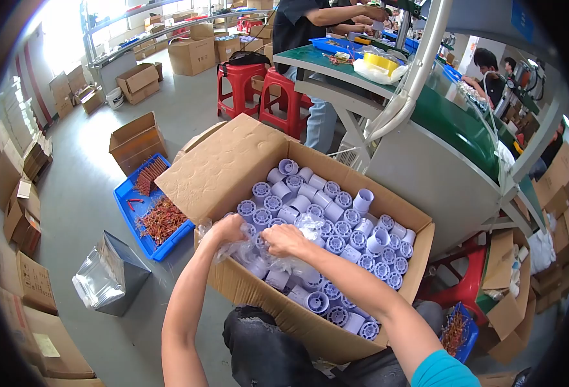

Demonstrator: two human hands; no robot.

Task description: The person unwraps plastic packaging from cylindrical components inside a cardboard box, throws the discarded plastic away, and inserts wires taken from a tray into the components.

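Note:
A large cardboard box (pixel 236 291) in front of me holds a heap of pale lavender plastic cylinders (pixel 363 200), some with slotted round ends facing up. Clear crinkled plastic bag film (pixel 233 249) lies over the near-left part of the heap. My left hand (pixel 230 228) is closed on the film near the box's left edge. Just to its right, my right hand (pixel 284 240) pinches the same film, fingers closed. Another bunch of clear film (pixel 310 226) shows behind the right hand. The fingertips of both hands are partly hidden.
A blue tray (pixel 160 250) of reddish-brown small parts sits on the floor at left, near a shiny metal tin (pixel 111 277). A green-topped workbench (pixel 336 68) with a metal frame stands beyond the box. Red stools (pixel 241 84) and a standing person (pixel 297 29) are behind.

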